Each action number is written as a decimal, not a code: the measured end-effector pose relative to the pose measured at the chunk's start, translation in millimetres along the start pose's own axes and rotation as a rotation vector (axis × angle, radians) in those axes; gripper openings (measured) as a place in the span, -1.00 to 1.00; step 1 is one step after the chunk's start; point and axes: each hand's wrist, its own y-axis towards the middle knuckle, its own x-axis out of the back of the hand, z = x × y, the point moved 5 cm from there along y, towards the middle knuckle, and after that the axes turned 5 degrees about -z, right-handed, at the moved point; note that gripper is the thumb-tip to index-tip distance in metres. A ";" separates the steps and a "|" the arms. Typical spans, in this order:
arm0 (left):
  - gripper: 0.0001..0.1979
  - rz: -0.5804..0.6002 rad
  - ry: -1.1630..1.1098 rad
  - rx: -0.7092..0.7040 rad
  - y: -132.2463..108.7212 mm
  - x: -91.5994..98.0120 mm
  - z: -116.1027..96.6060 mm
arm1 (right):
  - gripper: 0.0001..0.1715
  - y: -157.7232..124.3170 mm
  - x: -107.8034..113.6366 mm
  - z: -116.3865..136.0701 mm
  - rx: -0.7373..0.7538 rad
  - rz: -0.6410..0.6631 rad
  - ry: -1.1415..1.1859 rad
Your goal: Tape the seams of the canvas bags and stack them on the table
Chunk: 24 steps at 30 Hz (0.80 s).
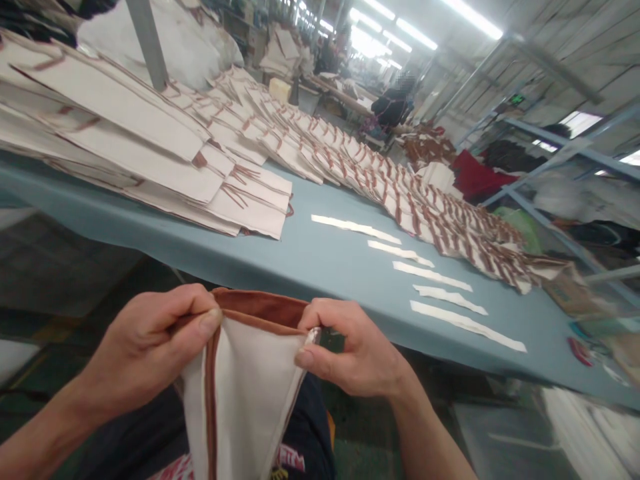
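Observation:
Between my hands hangs a cream fabric piece with brown trim, sewn like a sleeve or cover; its kind is not certain. Its top edge gapes, showing a brown inside. My left hand pinches the top left corner, thumb over a brown strip that runs down the side. At the top right corner, my right hand grips the edge between thumb and fingers. The lower part of the piece drops out of the picture in front of my body.
A blue-covered table stretches ahead. Stacked cream pieces lie on its left, with long overlapping rows of brown-trimmed pieces behind. Several white strips lie near the front edge. A red-handled tool is at right. A person is far back.

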 end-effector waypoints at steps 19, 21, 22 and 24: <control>-0.78 0.250 -0.129 -0.310 10.5 -28.6 28.4 | -0.37 3.0 -11.4 5.7 0.174 -0.011 -0.110; -0.78 0.245 -0.178 -0.346 14.6 -29.5 13.1 | -0.36 3.8 -13.6 7.4 0.179 -0.005 -0.111; -0.79 0.234 -0.204 -0.356 17.1 -28.9 3.5 | -0.35 4.5 -14.5 7.3 0.179 -0.005 -0.116; -0.81 0.251 -0.239 -0.379 20.7 -28.5 -17.1 | -0.30 6.5 -16.2 5.2 0.175 -0.009 -0.127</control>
